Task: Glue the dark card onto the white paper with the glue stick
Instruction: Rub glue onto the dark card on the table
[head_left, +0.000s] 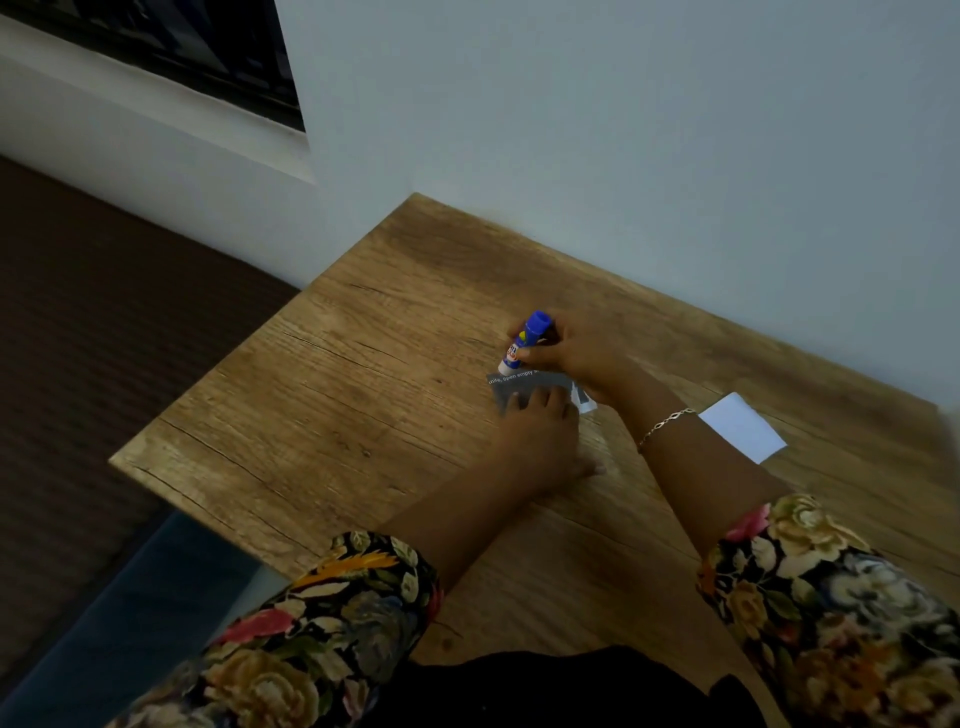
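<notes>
Your left hand (540, 431) lies flat and open on the dark card (524, 391), pressing it onto the desk (332, 374). It grips nothing; it just pins the card down. Keep it there, so the card cannot slide while you rub.

Just past it, your right hand (566, 345) is closed around the glue stick (522, 344). The stick points down and its white tip touches the far left corner of the card. The blue end points up. It looks like you are in the middle of spreading glue. Rub in short, soft strokes, and go right out to the edges and corners, so the card will stick flat. Push gently, or the card may bend. I cannot tell how much of the card has glue on it so far.

Further right, the white paper (743, 426) lies flat on the desk, well apart from the card, with nothing on it.

There are no boxes, cups or trays here, so nothing is inside anything.
</notes>
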